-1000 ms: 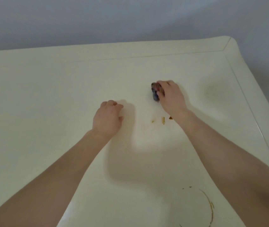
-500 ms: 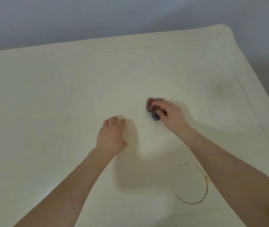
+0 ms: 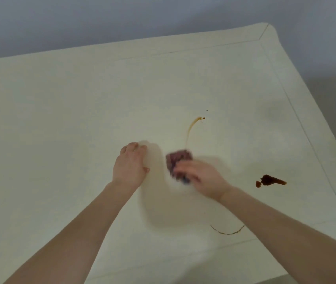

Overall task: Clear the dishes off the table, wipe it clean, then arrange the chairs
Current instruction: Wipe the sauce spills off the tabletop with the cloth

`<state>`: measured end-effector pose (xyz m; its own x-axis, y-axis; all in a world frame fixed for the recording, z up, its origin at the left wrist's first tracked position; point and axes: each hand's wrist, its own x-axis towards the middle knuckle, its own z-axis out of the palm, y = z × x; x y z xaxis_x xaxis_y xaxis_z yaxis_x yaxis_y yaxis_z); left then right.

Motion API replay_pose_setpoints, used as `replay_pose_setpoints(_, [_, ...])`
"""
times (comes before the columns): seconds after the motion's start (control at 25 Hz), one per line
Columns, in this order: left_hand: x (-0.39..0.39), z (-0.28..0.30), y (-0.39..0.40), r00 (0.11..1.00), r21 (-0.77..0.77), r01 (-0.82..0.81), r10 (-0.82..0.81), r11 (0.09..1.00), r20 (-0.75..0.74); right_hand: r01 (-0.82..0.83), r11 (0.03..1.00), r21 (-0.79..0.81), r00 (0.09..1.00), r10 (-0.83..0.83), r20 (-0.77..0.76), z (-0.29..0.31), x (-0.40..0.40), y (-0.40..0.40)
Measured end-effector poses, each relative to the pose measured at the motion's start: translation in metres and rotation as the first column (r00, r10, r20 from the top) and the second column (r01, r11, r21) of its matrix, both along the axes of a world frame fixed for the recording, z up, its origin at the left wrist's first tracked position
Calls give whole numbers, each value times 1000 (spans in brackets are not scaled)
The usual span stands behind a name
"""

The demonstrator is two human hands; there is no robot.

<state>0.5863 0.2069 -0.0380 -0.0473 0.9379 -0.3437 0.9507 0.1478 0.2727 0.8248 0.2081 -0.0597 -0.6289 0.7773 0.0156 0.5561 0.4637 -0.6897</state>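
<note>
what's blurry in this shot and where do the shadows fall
Head view: the right hand and the dark cloth it holds are smeared by motion blur; the left hand, the table and the dark stain look sharp. Soft shadows lie between and below the hands.

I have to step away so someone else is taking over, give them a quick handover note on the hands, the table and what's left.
Left hand: flat on the table, holding nothing.
Right hand: gripping the purple cloth, blurred mid-wipe.
Done: no dishes in view.
Left: the dark brown spill, the thin curved streak beyond the cloth, the arc-shaped ring mark near the front edge. No chairs in view.
</note>
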Motion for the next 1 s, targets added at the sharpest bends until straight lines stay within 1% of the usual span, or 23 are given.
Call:
replay_pose_setpoints(0.04, [1,0,-9,1000,15,-16,16,1000,3,139,990,16,990,-139,24,0,-2,25])
replay_pose_setpoints(0.08, [2,0,-19,999,16,-37,37,999,10,238,970,50,967,-241,78,-6,-7,51])
replay_pose_setpoints(0.12, [4,1,-29,998,8,-54,54,999,16,279,960,31,949,-280,143,-7,-14,68])
replay_pose_setpoints(0.16, [6,1,-39,998,-7,-60,60,998,13,263,965,20,945,-261,198,-11,-24,72])
replay_pose_setpoints(0.2, [10,2,-50,999,-24,-51,51,998,2,201,977,66,955,-210,210,-17,-33,59])
replay_pose_setpoints(0.28, [15,0,-68,999,-39,-11,10,999,-34,-20,987,161,992,-1,126,-26,-35,3])
replay_pose_setpoints(0.36, [18,-2,-82,999,-48,3,-6,999,-53,-231,970,72,970,224,96,-24,-13,-51])
replay_pose_setpoints(0.4, [20,-2,-86,999,-53,-11,8,999,-48,-294,955,38,953,290,91,-23,5,-58])
replay_pose_setpoints(0.44, [21,-2,-89,999,-56,-33,31,998,-35,-303,951,54,951,299,77,-20,21,-52])
replay_pose_setpoints(0.48, [21,-1,-90,998,-59,-55,54,997,-20,-249,965,82,967,244,69,-21,35,-40])
replay_pose_setpoints(0.52, [21,-1,-91,997,-60,-74,74,995,-5,-124,989,81,990,118,70,-20,46,-25])
replay_pose_setpoints(0.56, [22,-1,-93,995,-54,-95,96,994,10,44,996,78,993,-52,103,-20,53,-8])
replay_pose_setpoints(0.6, [21,-1,-96,992,-38,-124,125,992,24,207,974,89,965,-218,144,-22,51,4])
replay_pose_setpoints(0.64, [21,0,-101,987,-13,-154,155,988,37,324,942,88,926,-335,172,-21,38,6])
replay_pose_setpoints(0.68, [20,1,-107,982,11,-186,186,982,44,388,919,72,907,-395,149,-18,15,-2])
replay_pose_setpoints(0.72, [19,2,-114,976,33,-216,214,976,44,338,937,87,935,-345,80,-16,-11,-19])
replay_pose_setpoints(0.76, [20,2,-121,971,47,-237,236,970,34,183,974,136,982,-187,16,-15,-32,-43])
replay_pose_setpoints(0.8, [22,2,-129,969,46,-246,246,968,20,-22,986,168,1000,25,-12,-17,-45,-72])
replay_pose_setpoints(0.84, [22,2,-135,969,37,-246,246,969,8,-236,963,128,972,237,8,-18,-48,-95])
replay_pose_setpoints(0.88, [23,2,-140,969,25,-246,246,969,0,-392,918,57,920,391,28,-22,-38,-107])
replay_pose_setpoints(0.92, [23,2,-145,967,9,-253,253,967,-6,-469,882,45,883,468,22,-24,-18,-106])
replay_pose_setpoints(0.96, [24,2,-148,966,-7,-260,259,966,-9,-461,885,59,887,462,1,-29,4,-97])
replay_pose_setpoints(1.0, [27,2,-153,967,-26,-256,256,966,-10,-377,923,75,926,377,5,-34,27,-85])
